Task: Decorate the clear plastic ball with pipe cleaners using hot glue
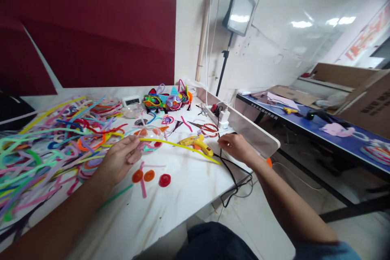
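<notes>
A long yellow pipe cleaner point(179, 145) is pinched at one end in my left hand point(123, 156). Its far part bows down to the right, over the white table, and its tip hangs free. My right hand point(236, 146) hovers at the table's right side with fingers curled together; whether anything is between them is hidden. Between my hands lies a yellow glue gun point(196, 144). Below the pipe cleaner, orange coils point(149, 176) and a red coil point(165, 180) of pipe cleaner rest on the tabletop. Behind my left hand is a clear plastic dome point(149, 133) with coloured pieces.
A heap of coloured pipe cleaners point(45, 158) covers the table's left. Orange-handled scissors point(207, 128) lie beyond the glue gun. Decorated colourful figures point(167, 100) stand at the back. Black cables point(233, 176) hang over the right edge, near a power adapter point(224, 114). A blue table point(307, 124) stands right.
</notes>
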Available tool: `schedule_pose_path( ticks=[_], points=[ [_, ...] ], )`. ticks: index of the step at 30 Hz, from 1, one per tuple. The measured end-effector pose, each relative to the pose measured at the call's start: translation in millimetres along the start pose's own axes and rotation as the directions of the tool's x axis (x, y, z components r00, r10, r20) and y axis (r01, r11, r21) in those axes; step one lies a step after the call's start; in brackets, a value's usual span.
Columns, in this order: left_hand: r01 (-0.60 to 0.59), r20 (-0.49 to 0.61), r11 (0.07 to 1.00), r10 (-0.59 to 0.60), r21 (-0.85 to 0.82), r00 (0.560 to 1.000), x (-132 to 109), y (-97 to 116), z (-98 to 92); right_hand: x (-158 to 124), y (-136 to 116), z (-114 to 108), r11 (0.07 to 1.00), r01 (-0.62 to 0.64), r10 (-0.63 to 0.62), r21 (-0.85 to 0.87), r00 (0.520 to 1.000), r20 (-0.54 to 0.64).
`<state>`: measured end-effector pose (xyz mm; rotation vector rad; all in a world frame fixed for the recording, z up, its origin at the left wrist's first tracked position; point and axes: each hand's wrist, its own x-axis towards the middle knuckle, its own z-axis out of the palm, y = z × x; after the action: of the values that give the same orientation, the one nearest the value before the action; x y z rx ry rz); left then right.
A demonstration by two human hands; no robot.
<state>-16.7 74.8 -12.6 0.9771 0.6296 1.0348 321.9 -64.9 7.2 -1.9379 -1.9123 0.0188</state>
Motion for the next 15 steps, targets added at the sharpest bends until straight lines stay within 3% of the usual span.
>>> schedule_pose_path(
  ticks=[3, 7, 11, 15],
  points=[
    [-0.039, 0.015, 0.997, 0.038, 0.070, 0.999, -4, 1, 2.7, 8, -7, 15, 0.997, -0.003, 0.000, 0.079, 0.999, 0.047],
    [-0.080, 0.034, 0.984, 0.075, 0.157, 0.997, -9, 2, 8.6, 24, -19, 33, 0.997, -0.069, 0.066, 0.024, 0.990, 0.125],
    [-0.071, 0.035, 0.972, 0.064, 0.225, 0.997, -11, 4, 10.6, 36, -24, 40, 0.992, -0.123, 0.128, -0.039, 0.963, 0.238],
    [-0.052, 0.024, 0.965, 0.047, 0.257, 0.999, -11, 5, 6.3, 41, -26, 41, 0.984, -0.167, 0.178, -0.064, 0.945, 0.273]
  ],
)
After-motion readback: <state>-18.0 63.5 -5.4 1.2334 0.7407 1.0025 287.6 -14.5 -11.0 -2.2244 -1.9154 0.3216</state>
